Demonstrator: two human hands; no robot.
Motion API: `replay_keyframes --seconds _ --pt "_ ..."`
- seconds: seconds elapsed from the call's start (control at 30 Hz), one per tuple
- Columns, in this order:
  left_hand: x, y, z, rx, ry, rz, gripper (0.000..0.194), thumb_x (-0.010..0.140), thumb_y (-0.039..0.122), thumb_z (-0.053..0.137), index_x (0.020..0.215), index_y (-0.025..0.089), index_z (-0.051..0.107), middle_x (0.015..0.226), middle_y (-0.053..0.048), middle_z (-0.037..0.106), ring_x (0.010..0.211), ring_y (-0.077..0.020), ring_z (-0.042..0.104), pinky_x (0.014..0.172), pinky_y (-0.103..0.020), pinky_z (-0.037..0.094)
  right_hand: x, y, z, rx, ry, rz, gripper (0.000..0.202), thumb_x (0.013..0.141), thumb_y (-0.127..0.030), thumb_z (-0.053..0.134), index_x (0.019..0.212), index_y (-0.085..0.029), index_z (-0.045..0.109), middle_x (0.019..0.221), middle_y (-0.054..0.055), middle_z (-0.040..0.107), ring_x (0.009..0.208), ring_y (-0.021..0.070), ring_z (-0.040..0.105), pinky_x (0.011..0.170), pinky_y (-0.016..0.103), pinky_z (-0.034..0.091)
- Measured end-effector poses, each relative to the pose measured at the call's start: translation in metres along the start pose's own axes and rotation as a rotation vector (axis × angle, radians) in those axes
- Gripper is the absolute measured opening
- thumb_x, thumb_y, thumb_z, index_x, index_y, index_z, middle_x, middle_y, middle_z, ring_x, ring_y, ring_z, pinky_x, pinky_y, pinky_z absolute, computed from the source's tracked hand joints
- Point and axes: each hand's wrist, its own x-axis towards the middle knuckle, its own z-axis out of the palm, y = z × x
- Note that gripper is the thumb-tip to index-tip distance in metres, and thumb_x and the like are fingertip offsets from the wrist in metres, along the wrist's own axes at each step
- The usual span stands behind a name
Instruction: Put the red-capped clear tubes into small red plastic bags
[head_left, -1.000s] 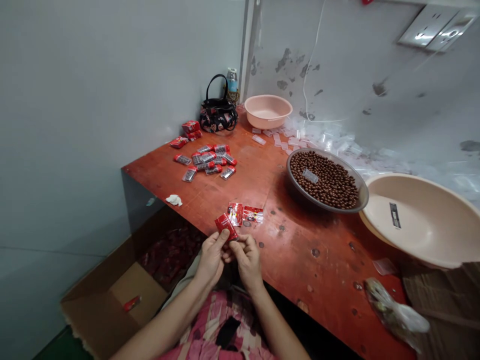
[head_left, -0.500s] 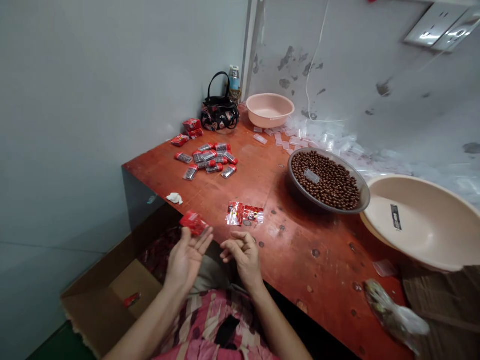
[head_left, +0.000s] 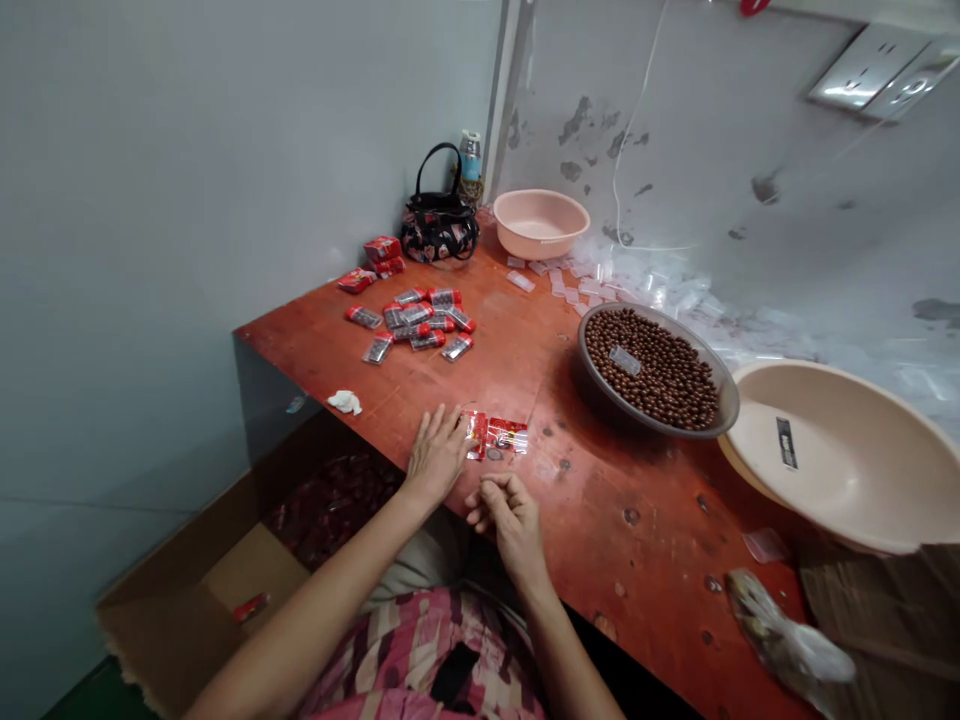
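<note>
My left hand [head_left: 436,460] lies palm down at the near table edge, its fingers stretched over the left side of a flat red printed packet [head_left: 475,436]. The fingers partly hide this packet. Beside it, to the right, lies a second flat red packet [head_left: 508,436]. My right hand [head_left: 511,522] hovers at the table edge, just below the packets, with its fingers curled and thumb against them. Anything inside that pinch is hidden. Farther up the table is a loose group of small clear boxes with red ends and dark contents [head_left: 414,316].
A grey bowl of brown balls [head_left: 731,408] bears a small clear box [head_left: 625,361]. Beige basin [head_left: 885,460] stands right, pink basin [head_left: 541,222] at the back. Clear cases [head_left: 675,290] line the wall. Below left is a cardboard box [head_left: 161,620] with red packets. Crumpled tissue [head_left: 345,402] sits at the edge.
The red packet leaving my left hand above the cardboard box is gone from the air. My left hand has moved up and right onto the flat packet. My right hand shifted slightly right, still curled.
</note>
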Motion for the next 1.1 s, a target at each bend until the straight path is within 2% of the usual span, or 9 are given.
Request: replay_keyframes --seconds 0.2,0.4,0.47,0.57,0.67,0.77,0.83,0.93,1.1 --pt "-0.002 -0.016 0.01 0.069 0.047 0.079 0.025 0.077 0.022 0.049 0.098 0.025 0.062 0.121 -0.008 0.052 0.121 -0.0263 0.032 0.1 -0.05 0.016 0.008 -0.011 -0.015 -0.113 -0.002 -0.047 0.019 0.08 -0.034 0.05 0.081 -0.016 0.053 0.064 0.001 0.061 0.05 0.0091 0.054 0.044 0.018 0.041" --pt "-0.012 0.007 0.001 -0.206 0.055 0.07 0.027 0.075 0.02 0.052 0.099 0.027 0.062 0.122 -0.004 0.051 0.121 -0.0227 0.034 0.102 -0.045 0.016 0.05 -0.029 -0.007 -0.154 0.078 -0.146 0.033 0.069 -0.031 0.062 0.098 -0.019 0.052 0.087 0.003 0.062 0.067 0.0135 0.058 0.052 0.021 0.046" --pt "-0.014 0.019 -0.006 -0.403 0.085 -0.033 0.028 0.071 0.019 0.057 0.097 0.027 0.064 0.119 -0.004 0.054 0.118 -0.0231 0.038 0.102 -0.041 0.02 0.061 -0.031 -0.003 -0.121 0.039 -0.151 0.03 0.07 -0.03 0.061 0.096 -0.018 0.052 0.077 0.001 0.061 0.063 0.0127 0.057 0.05 0.021 0.045" --pt "-0.015 0.028 -0.019 -0.736 0.151 -0.344 0.039 0.059 0.019 0.068 0.098 0.024 0.064 0.108 -0.006 0.061 0.104 -0.025 0.052 0.092 -0.035 0.035 0.07 -0.036 0.002 -0.07 -0.037 -0.143 0.026 0.071 -0.027 0.059 0.094 -0.018 0.052 0.064 -0.003 0.058 0.055 0.01 0.054 0.049 0.019 0.042" --pt "-0.014 0.021 -0.029 -0.979 0.038 -0.56 0.025 0.058 0.024 0.069 0.081 0.015 0.068 0.081 -0.008 0.067 0.078 -0.0231 0.061 0.073 -0.032 0.048 0.076 -0.043 0.008 -0.104 -0.196 -0.092 0.028 0.068 -0.025 0.062 0.094 -0.018 0.053 0.06 -0.005 0.056 0.049 0.008 0.05 0.047 0.018 0.04" --pt "-0.014 0.008 -0.034 -1.069 -0.048 -0.632 0.017 0.06 0.028 0.068 0.061 0.011 0.066 0.061 -0.005 0.062 0.06 -0.0167 0.06 0.06 -0.028 0.051 0.093 -0.051 0.016 -0.287 -0.333 -0.063 0.028 0.067 -0.029 0.062 0.091 -0.017 0.055 0.056 -0.005 0.057 0.045 0.0086 0.05 0.044 0.018 0.038" --pt "-0.014 0.001 -0.035 -1.065 -0.002 -0.654 0.018 0.058 0.027 0.07 0.053 0.011 0.063 0.054 -0.003 0.059 0.053 -0.0133 0.058 0.056 -0.025 0.051 0.114 -0.057 0.025 -0.584 -0.266 -0.098 0.025 0.071 -0.036 0.057 0.085 -0.016 0.058 0.058 -0.002 0.06 0.048 0.011 0.054 0.046 0.019 0.039" --pt "-0.015 -0.004 -0.036 -1.031 0.093 -0.682 0.021 0.055 0.027 0.072 0.048 0.011 0.061 0.05 -0.002 0.057 0.049 -0.0118 0.056 0.053 -0.023 0.051 0.158 -0.064 0.042 -1.032 0.001 -0.15 0.04 0.076 -0.048 0.045 0.067 -0.013 0.062 0.064 0.009 0.065 0.065 0.0192 0.061 0.055 0.024 0.041" --pt "-0.016 -0.01 -0.04 -1.116 0.198 -0.774 0.02 0.058 0.028 0.07 0.058 0.009 0.064 0.061 -0.007 0.064 0.055 -0.0128 0.059 0.053 -0.022 0.051 0.221 -0.068 0.07 -1.174 0.159 -0.11 0.042 0.068 -0.05 0.054 0.073 -0.01 0.065 0.085 0.023 0.064 0.087 0.0314 0.058 0.066 0.033 0.041"
